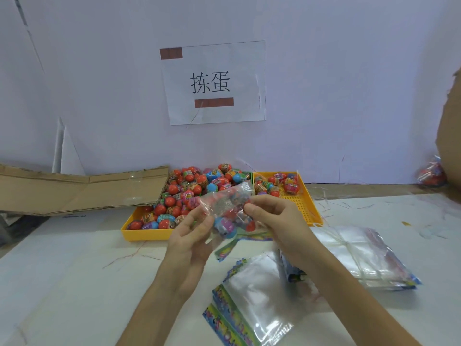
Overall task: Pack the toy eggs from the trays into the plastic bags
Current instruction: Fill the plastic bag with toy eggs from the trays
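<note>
Both hands lift a clear plastic bag of colourful toy eggs [228, 211] above the white counter [74, 270]: the left hand [189, 236] cradles it with curled fingers, the right hand [274, 216] pinches its top. Behind sit two yellow plastic trays [308, 203] of eggs; flat empty bags [254, 295] lie beneath.

Left hand [189, 236], right hand [272, 216]: fingers curled, pinching.

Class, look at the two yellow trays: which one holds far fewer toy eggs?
The right-hand tray, against the wall. Only a small cluster of eggs sits at its far end, leaving bare perforated floor, while the left tray is heaped full.
</note>
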Demonstrator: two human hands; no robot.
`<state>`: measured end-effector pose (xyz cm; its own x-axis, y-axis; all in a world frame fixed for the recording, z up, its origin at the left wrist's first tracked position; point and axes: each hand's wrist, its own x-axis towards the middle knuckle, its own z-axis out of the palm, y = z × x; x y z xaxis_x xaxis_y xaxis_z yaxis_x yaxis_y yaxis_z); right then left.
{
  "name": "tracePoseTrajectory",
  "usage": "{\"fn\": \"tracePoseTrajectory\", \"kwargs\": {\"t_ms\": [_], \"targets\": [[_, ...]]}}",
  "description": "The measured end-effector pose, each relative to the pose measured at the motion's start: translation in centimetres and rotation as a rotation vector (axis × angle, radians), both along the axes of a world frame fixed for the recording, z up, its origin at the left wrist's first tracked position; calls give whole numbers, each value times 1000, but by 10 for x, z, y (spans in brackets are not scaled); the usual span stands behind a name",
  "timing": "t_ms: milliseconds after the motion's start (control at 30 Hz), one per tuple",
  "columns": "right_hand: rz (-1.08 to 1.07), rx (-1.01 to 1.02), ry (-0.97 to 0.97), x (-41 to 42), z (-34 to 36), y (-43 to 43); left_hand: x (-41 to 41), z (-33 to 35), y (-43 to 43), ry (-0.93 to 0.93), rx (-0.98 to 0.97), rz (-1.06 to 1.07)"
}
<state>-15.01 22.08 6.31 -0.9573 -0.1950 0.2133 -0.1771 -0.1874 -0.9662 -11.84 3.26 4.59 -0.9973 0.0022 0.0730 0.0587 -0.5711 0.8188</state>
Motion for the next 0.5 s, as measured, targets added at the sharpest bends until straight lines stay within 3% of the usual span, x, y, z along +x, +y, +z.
{"fn": "tracePoseTrajectory", "kwargs": {"t_ms": [200, 500], "targets": [[55, -203, -196, -4, -2, 0, 1, 1, 1, -1, 35, -86], [31, -218, -249, -4, -2, -4, -3, -4, 1, -31, 13, -12]]}}
